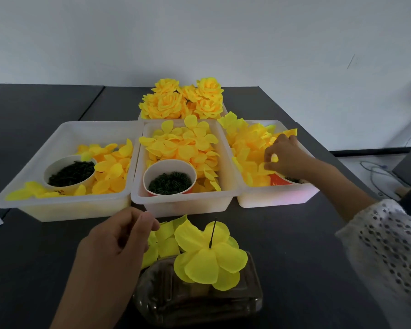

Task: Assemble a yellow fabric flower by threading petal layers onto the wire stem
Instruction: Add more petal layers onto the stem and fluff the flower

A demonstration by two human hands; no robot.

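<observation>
A dark wire stem (212, 233) stands up through a yellow petal layer (209, 262) that sits on a clear glass block (247, 302) at the near middle. My left hand (114, 245) hovers just left of it, fingers loosely curled, touching smaller yellow petals (164, 236); whether it holds any is unclear. My right hand (282, 155) reaches into the right white tray (278, 198) and pinches a yellow petal piece (274, 158) from the pile there.
Left tray (64, 207) and middle tray (185, 203) hold loose yellow petals, each with a paper cup of dark green parts (69, 173) (170, 182). Finished yellow flowers (183, 99) fill a tray behind. Cables lie at the far right.
</observation>
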